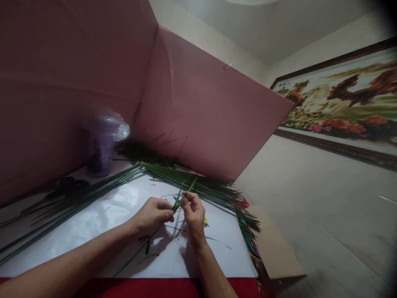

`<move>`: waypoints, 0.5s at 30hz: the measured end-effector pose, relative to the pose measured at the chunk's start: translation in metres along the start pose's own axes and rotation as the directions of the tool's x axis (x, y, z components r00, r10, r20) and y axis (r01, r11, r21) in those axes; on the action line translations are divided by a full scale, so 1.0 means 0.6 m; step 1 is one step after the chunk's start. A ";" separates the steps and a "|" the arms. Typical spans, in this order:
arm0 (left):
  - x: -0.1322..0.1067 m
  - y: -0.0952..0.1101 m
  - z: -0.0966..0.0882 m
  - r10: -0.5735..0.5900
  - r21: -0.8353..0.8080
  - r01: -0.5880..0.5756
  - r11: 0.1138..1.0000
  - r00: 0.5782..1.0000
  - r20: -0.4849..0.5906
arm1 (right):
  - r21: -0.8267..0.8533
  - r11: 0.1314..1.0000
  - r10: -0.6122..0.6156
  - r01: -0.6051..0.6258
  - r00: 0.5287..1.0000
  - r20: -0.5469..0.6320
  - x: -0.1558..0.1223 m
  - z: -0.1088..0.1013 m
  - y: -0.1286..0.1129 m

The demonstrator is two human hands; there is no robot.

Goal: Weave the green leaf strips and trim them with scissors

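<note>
Narrow green leaf blades (178, 200) cross between my two hands over the white tabletop. My left hand (155, 213) pinches their lower end between thumb and fingertips. The fingers of my right hand (194, 213) are closed on the blades a little higher, beside the left fingertips. Behind them a bundle of long green leaves (186, 180) fans toward the right, and more long leaves (77, 203) stretch to the left. Something yellow (205, 220) is partly hidden behind my right hand. Thin dark leaf scraps (147, 244) lie below my hands.
A purple container (101, 151) wrapped in clear plastic stands at the back left, near a dark object (70, 184) that looks like scissors. Pink panels (204, 107) rise behind the white tabletop (226, 260). A brown board (276, 244) leans at right, below a framed horse picture (341, 95).
</note>
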State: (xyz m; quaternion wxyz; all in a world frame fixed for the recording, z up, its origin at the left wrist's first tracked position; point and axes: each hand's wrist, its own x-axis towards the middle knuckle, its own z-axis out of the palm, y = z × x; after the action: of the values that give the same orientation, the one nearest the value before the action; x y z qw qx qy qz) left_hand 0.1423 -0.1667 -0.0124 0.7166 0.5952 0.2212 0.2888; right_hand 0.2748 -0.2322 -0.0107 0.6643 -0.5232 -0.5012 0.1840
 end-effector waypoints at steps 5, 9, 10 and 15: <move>-0.001 0.000 -0.001 0.033 0.085 -0.031 0.996 0.999 -0.016 | 0.053 0.999 -0.007 0.007 1.000 -0.010 0.000 0.002 -0.006; 0.000 -0.004 -0.003 0.076 0.158 -0.073 0.985 0.997 -0.011 | 0.100 0.995 0.004 -0.005 1.000 0.019 0.000 -0.001 -0.006; 0.000 -0.006 -0.003 0.082 0.165 -0.080 0.983 0.997 -0.007 | 0.102 0.995 0.006 -0.008 1.000 0.022 0.000 -0.002 -0.004; 0.000 -0.005 -0.004 0.086 0.201 -0.086 0.976 0.996 0.008 | 0.153 0.988 0.022 -0.023 1.000 0.005 0.003 -0.005 0.004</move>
State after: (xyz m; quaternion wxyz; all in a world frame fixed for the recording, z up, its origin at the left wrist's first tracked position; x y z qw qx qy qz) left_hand 0.1414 -0.1652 -0.0160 0.6393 0.6734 0.2236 0.2962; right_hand 0.2788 -0.2316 -0.0118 0.6995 -0.4759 -0.4808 0.2304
